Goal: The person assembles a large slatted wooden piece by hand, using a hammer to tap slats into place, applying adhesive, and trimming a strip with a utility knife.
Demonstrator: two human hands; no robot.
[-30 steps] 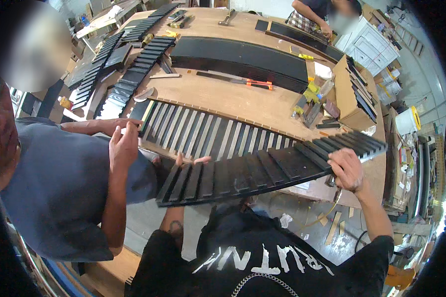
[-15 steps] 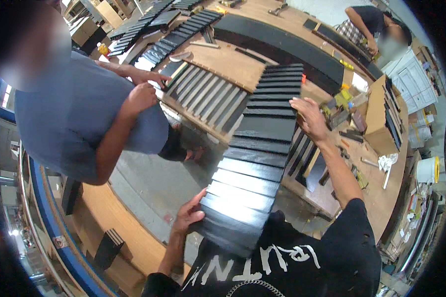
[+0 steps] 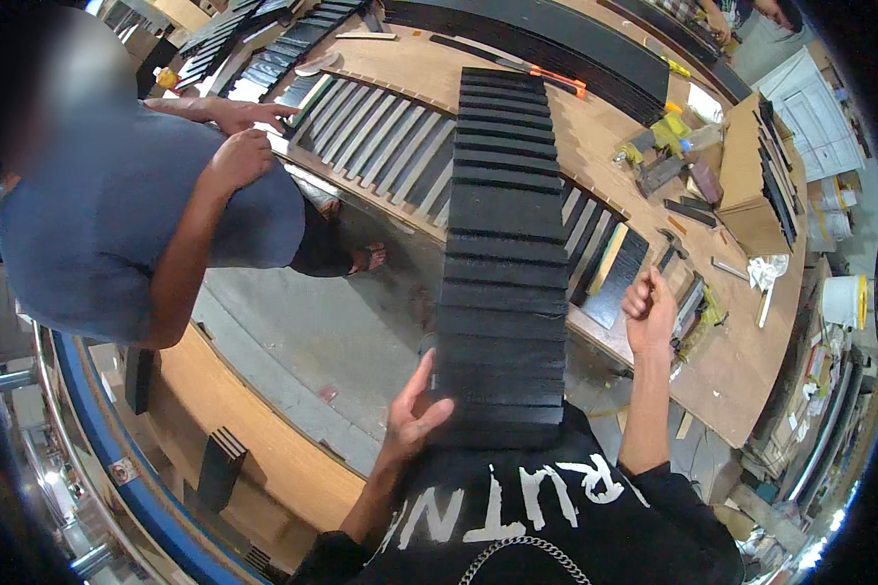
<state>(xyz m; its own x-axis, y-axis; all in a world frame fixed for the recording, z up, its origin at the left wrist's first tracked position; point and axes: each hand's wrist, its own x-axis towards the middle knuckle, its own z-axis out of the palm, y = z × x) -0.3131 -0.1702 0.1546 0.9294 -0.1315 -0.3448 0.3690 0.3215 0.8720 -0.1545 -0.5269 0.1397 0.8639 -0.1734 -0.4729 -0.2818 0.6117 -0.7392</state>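
A long black slatted panel (image 3: pixel 505 253), with raised ridges across its width, slants away from my body toward the workbench. My left hand (image 3: pixel 418 414) grips the near left edge of this panel, thumb on the top face and the other fingers along the side. Off to the right of the panel, my right hand (image 3: pixel 649 310) is lifted and apart from it, fingers curled in, nothing visible in them. Beyond the panel, a frame of spaced grey and black slats (image 3: pixel 371 136) lies on the bench, partly hidden by the panel.
A co-worker in a blue-grey shirt (image 3: pixel 156 214) stands at the left, a hand touching the slatted frame. Tools and blocks (image 3: pixel 668 166) clutter the curved workbench (image 3: pixel 732 375). A cardboard box (image 3: pixel 751 185) holds black strips. An orange-handled tool (image 3: pixel 556 80) lies near the panel's far end.
My right hand has let go of the panel's right edge and moved down and outward. The panel has swung more upright in view, its far end shifting left. My left hand still grips it.
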